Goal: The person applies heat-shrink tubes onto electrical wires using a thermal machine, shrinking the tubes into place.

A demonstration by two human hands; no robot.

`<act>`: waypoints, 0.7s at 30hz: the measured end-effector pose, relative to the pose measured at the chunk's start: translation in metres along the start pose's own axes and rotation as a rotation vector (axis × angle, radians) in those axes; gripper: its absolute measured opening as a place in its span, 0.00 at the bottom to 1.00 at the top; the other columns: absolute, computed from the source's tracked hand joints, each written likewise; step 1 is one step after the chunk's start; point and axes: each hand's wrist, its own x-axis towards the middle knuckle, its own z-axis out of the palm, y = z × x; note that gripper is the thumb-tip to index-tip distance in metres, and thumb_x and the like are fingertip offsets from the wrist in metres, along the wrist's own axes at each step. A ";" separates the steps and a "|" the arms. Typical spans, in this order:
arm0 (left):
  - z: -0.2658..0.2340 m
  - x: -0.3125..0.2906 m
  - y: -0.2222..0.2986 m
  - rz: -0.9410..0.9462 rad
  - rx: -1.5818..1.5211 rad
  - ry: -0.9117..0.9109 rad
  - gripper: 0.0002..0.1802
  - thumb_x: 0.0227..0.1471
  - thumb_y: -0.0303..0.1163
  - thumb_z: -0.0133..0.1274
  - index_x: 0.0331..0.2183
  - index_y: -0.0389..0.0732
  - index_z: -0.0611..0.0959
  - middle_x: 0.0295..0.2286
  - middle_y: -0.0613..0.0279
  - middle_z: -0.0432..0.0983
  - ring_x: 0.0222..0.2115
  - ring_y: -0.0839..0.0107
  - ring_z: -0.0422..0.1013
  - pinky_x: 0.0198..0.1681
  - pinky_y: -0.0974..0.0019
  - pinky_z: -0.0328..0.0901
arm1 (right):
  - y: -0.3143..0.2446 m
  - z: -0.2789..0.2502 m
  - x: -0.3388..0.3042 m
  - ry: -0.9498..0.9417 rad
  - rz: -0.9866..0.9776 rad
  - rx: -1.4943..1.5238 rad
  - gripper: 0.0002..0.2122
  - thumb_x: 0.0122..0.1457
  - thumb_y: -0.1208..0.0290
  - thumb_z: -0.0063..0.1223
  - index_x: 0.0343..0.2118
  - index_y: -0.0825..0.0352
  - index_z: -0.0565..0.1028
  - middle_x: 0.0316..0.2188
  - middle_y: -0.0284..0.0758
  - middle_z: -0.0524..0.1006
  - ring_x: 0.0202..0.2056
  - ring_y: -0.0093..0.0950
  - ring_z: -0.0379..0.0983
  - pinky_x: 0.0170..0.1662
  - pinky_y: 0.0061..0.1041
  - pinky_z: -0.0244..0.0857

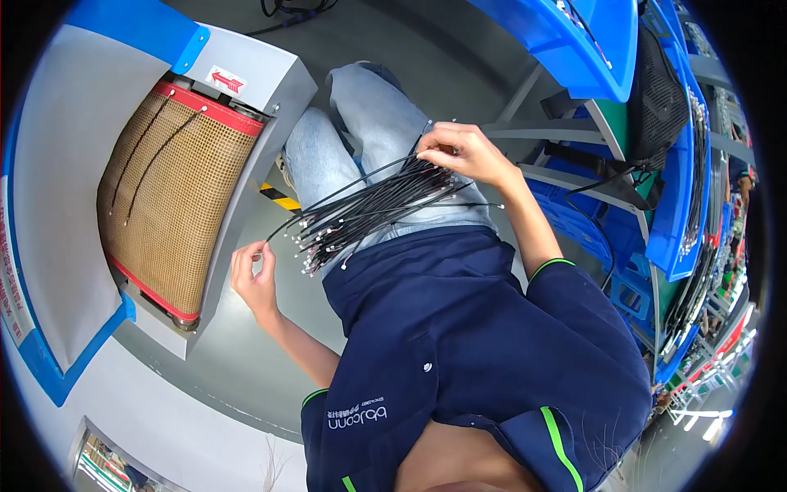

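A loose bundle of thin black cables [373,209] with small white connectors at their ends lies across my lap. My left hand [256,279] is at the bundle's left, thumb and forefinger pinched on the end of one black cable. That cable rises in a curve over the bundle toward my right hand. Above the bundle's right part, my right hand [463,152] has its fingers closed around a cable near the far side. Whether both hands hold the same cable I cannot tell for sure.
To the left stands a conveyor with a brown mesh belt [176,197] edged in red; two black cables [164,156] lie on it. Its grey housing [254,70] is close to my knees. At the right are blue bins [566,41], a black mesh bag [660,98] and metal frame bars [566,131].
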 end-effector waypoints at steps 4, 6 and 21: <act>-0.012 0.006 -0.004 0.004 0.003 0.022 0.08 0.39 0.18 0.58 0.27 0.37 0.79 0.24 0.61 0.76 0.25 0.70 0.69 0.28 0.71 0.65 | -0.009 0.008 0.007 0.024 -0.041 -0.004 0.06 0.54 0.70 0.55 0.29 0.67 0.76 0.22 0.34 0.72 0.25 0.27 0.70 0.28 0.25 0.64; -0.022 0.011 -0.008 -0.005 0.009 0.040 0.07 0.40 0.18 0.58 0.27 0.36 0.79 0.25 0.61 0.76 0.25 0.70 0.69 0.28 0.70 0.65 | -0.016 0.013 0.015 0.037 -0.066 -0.066 0.03 0.52 0.75 0.57 0.28 0.68 0.76 0.22 0.32 0.73 0.26 0.25 0.70 0.28 0.23 0.62; -0.187 0.114 -0.112 -0.004 0.179 0.237 0.06 0.51 0.27 0.54 0.32 0.35 0.79 0.32 0.59 0.75 0.33 0.67 0.72 0.38 0.68 0.65 | -0.143 0.124 0.191 0.245 -0.487 -0.160 0.05 0.49 0.73 0.59 0.28 0.64 0.75 0.31 0.32 0.72 0.38 0.32 0.68 0.42 0.29 0.63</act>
